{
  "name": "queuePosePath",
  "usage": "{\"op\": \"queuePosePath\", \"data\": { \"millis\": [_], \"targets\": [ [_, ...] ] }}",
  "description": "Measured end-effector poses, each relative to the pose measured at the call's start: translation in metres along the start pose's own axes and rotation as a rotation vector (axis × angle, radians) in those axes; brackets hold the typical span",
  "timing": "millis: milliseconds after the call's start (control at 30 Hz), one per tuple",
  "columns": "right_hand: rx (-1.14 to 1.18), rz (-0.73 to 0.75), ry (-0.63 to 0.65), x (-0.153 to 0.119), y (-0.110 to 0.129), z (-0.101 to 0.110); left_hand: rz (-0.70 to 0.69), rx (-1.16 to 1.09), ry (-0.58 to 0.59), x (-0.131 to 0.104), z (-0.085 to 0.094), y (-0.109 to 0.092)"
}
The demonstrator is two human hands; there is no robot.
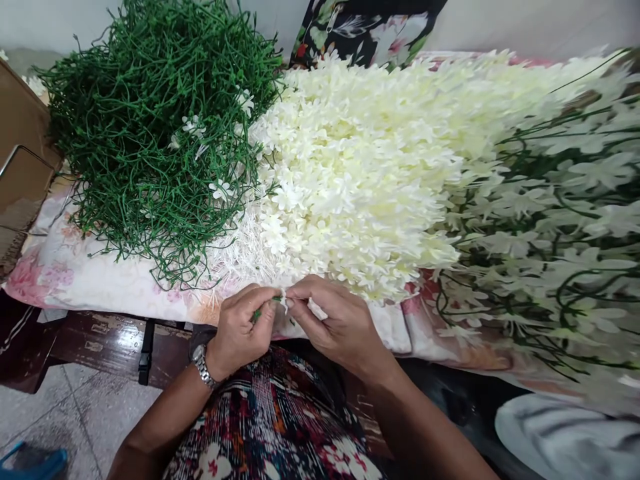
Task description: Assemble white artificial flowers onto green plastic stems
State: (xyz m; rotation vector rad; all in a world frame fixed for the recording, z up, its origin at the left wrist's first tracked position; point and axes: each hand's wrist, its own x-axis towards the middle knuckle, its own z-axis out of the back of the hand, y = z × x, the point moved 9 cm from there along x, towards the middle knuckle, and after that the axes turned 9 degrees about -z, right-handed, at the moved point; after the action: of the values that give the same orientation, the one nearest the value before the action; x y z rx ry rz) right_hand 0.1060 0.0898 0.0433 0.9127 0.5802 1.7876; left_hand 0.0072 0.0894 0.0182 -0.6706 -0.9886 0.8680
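Note:
At the cushion's front edge, my left hand [244,323] pinches a short green plastic stem [257,315] between thumb and forefinger. My right hand [335,323] is closed on a small white artificial flower piece [283,298], its fingertips almost meeting those of the left. A white petal [317,309] shows by the curled right fingers. Beyond my hands lie thin white stamens [245,250], and behind them a wide heap of cream-white artificial flowers [360,173]. A tangled pile of green plastic stems [165,127] rises to the left, with a few white blossoms caught in it.
Finished-looking white sprays on green stems [560,247] crowd the right side. The flower-print cushion [125,283] lies on a dark wooden bench [105,343]. A cardboard box [23,133] stands at the left; a floral black bag [370,30] is at the back.

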Motion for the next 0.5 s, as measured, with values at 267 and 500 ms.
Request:
{"op": "queuePosePath", "data": {
  "millis": [267, 500],
  "targets": [
    [-0.068, 0.063, 0.173, -0.021, 0.011, 0.001, 0.071, -0.003, -0.101, -0.003, 0.016, 0.005],
    [-0.007, 0.074, 0.133, -0.008, 0.021, 0.021, -0.020, 0.086, 0.155, 0.001, 0.000, -0.009]
  ]
}}
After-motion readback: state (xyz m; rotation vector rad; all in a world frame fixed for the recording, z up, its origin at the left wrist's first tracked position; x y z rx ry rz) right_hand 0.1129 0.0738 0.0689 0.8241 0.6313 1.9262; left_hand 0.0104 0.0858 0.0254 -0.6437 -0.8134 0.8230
